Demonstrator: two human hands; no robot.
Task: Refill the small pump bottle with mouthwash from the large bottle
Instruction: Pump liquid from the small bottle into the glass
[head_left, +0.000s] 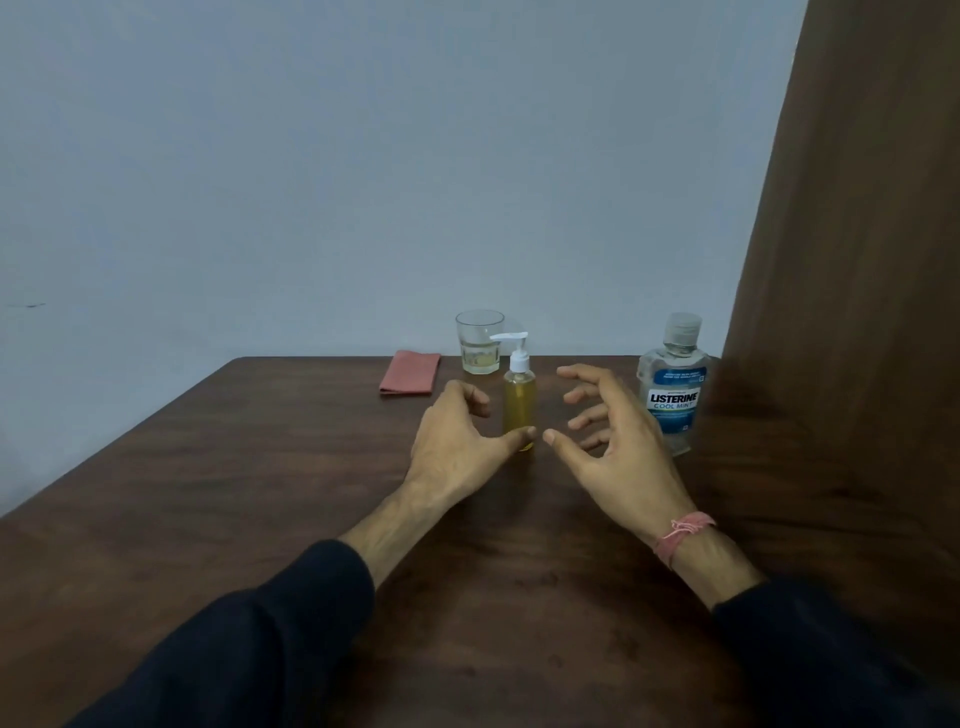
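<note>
A small pump bottle with yellowish liquid and a white pump head stands upright near the middle of the dark wooden table. My left hand is just left of it, fingers curled and apart, the thumb tip at the bottle's base. My right hand hovers to the bottle's right, fingers spread, holding nothing. The large clear mouthwash bottle, capped, with a blue label, stands upright at the right, partly behind my right hand.
A drinking glass with a little pale liquid stands behind the pump bottle at the table's far edge. A folded pink cloth lies to its left. A brown panel rises on the right; a pale wall is behind.
</note>
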